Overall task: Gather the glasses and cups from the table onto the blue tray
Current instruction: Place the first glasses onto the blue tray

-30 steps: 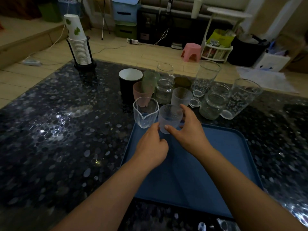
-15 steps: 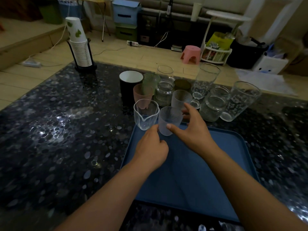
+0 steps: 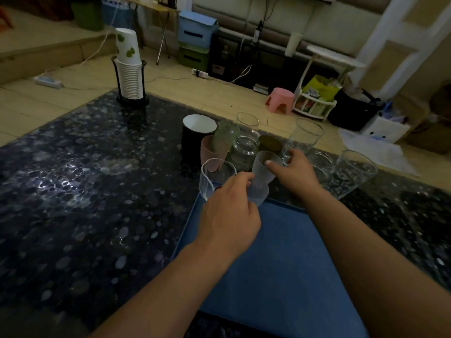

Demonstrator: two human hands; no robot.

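A blue tray (image 3: 280, 252) lies on the dark speckled table (image 3: 85, 203) in front of me. At its far edge stands a small frosted cup (image 3: 259, 197), and my left hand (image 3: 229, 215) holds it between thumb and fingers. A clear spouted glass (image 3: 214, 175) stands just left of that hand. Directly behind the cup is a taller frosted glass (image 3: 262, 167). My right hand (image 3: 292, 173) pinches its rim, thumb on the near side. Whether the two frosted pieces touch I cannot tell.
Behind them cluster a black mug (image 3: 199, 132), a pink cup (image 3: 208, 152), a green glass (image 3: 224, 137), a clear jar (image 3: 244, 152) and tall clear glasses (image 3: 307, 135) (image 3: 351, 172). A paper-cup stack in a black holder (image 3: 129, 71) stands far left.
My right hand let go of the small frosted cup and reached back to the taller frosted glass. My left hand moved forward onto the small cup.
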